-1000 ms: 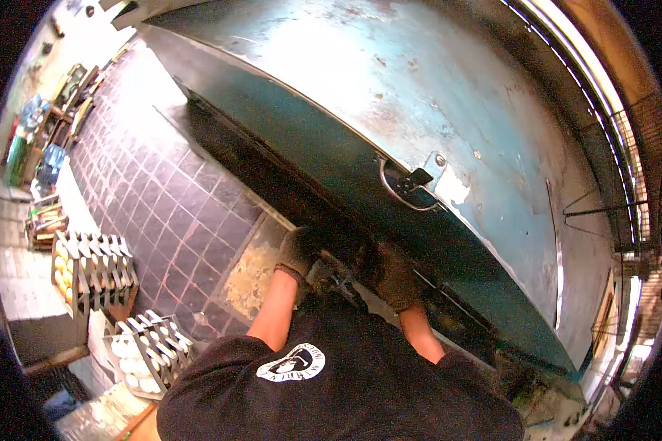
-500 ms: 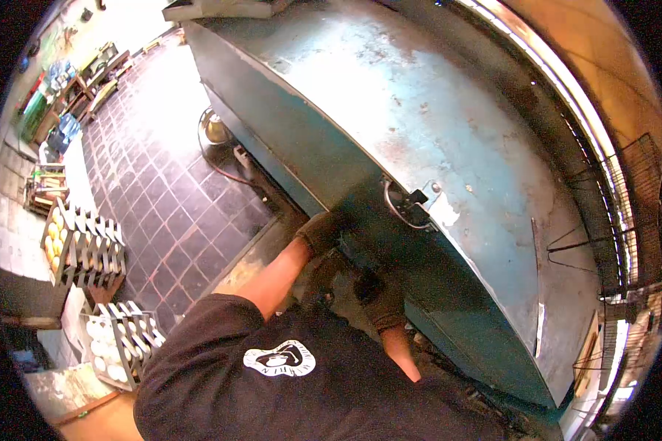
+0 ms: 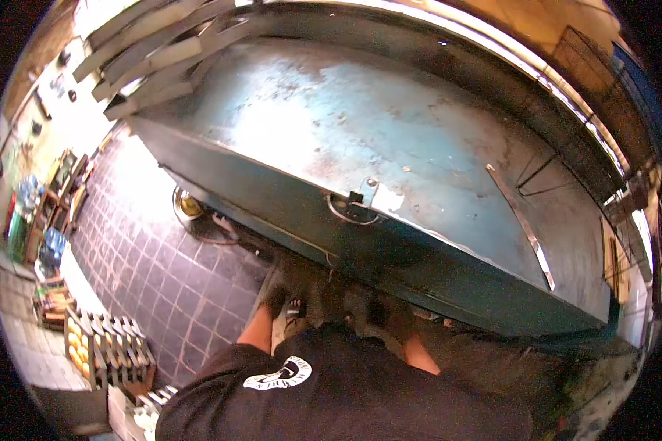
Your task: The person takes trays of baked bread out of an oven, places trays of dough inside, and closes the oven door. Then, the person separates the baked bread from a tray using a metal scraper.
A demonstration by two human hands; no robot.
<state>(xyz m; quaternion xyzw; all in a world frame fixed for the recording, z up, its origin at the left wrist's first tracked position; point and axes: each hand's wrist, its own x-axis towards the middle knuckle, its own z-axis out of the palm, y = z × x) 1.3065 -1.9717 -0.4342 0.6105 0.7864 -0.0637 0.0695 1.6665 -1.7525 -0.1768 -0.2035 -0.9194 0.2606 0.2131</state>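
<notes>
Lower than half a second ago, the dark-gloved left hand (image 3: pixel 274 300) and dark-gloved right hand (image 3: pixel 393 320) have drawn below the front of the big blue-green metal box (image 3: pixel 390 147) across the frame's middle; shadow hides their fingers, so I cannot tell their pose. Handling it well, I'd judge, means minding its lower edge and using the curved metal handle (image 3: pixel 340 215). Its top (worn, patchy) bears a long flat metal strip (image 3: pixel 522 228) at right; dark square floor tiles (image 3: pixel 162 272) stretch left toward cluttered wooden shelves (image 3: pixel 45 209).
</notes>
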